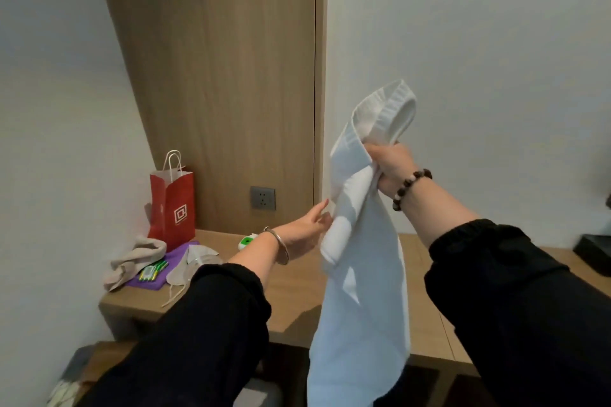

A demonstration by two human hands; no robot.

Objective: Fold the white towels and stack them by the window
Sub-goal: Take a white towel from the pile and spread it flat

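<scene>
**A:** Where is the white towel (360,274)?

**B:** In the air above the wooden desk (291,284), hanging long from the right hand (391,168). Its lower end drops past the desk's front edge, and 1 bunched end stands up above the fist.

**A:** So the right hand has it?

**B:** Yes, its fingers are curled tight round the gathered cloth near the top. A bead bracelet (411,187) sits on that wrist.

**A:** And the left hand (304,228)?

**B:** Lower and to the left, fingers straight, holding nothing. Its tips are right at a rolled fold on the towel's left edge. That spot is blurred, so I cannot tell whether they touch. A silver bangle (279,246) is on that wrist, and both arms wear black sleeves.

**A:** What else is on the desk?

**B:** At the far left, a red paper bag (172,205) stands upright by the wood wall panel (224,76). In front of it lie a beige cloth (135,258) and a purple cloth (148,281), with small green and yellow items (153,271) on the purple one. A small white and green gadget (248,240) sits near the left wrist. A grey wall socket (263,197) is set in the panel just above the desk
</scene>
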